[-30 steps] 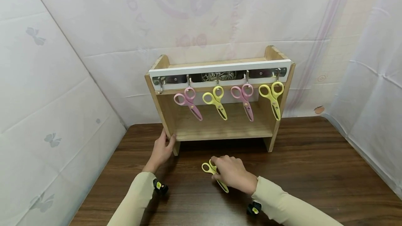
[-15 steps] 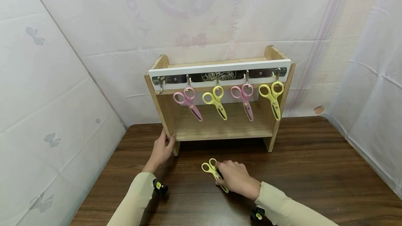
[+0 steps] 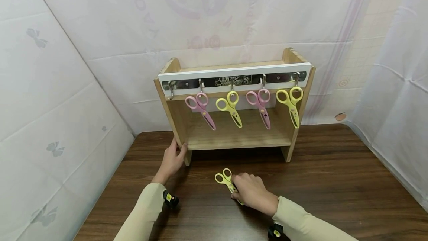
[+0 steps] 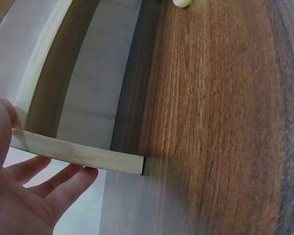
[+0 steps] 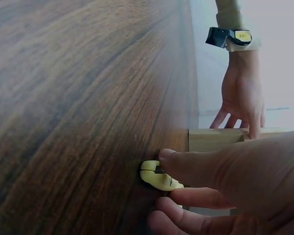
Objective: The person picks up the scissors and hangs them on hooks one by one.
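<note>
My left hand (image 3: 171, 161) grips the lower left side panel of a small wooden shelf (image 3: 237, 146), thumb at the front edge and fingers along the outer face. In front of the shelf, yellow scissors (image 3: 224, 178) lie on the table with their handle loops toward the shelf. My right hand (image 3: 253, 191) pinches their blades; in the right wrist view the thumb and fingers sit on either side of the yellow scissors (image 5: 159, 181). From the shelf's hook rail hang pink scissors (image 3: 202, 111), yellow scissors (image 3: 230, 109), more pink scissors (image 3: 260, 108) and more yellow scissors (image 3: 292, 106).
The leftmost hook (image 3: 171, 90) of the rail bears nothing. Under everything is a dark wood-grain table (image 3: 334, 181). Pale printed cloth (image 3: 100, 47) stands behind and at both sides of it.
My right hand has slid slightly right and down along the scissors, from near the loops onto the blades. The scissors barely moved, and my left hand stayed on the shelf.
</note>
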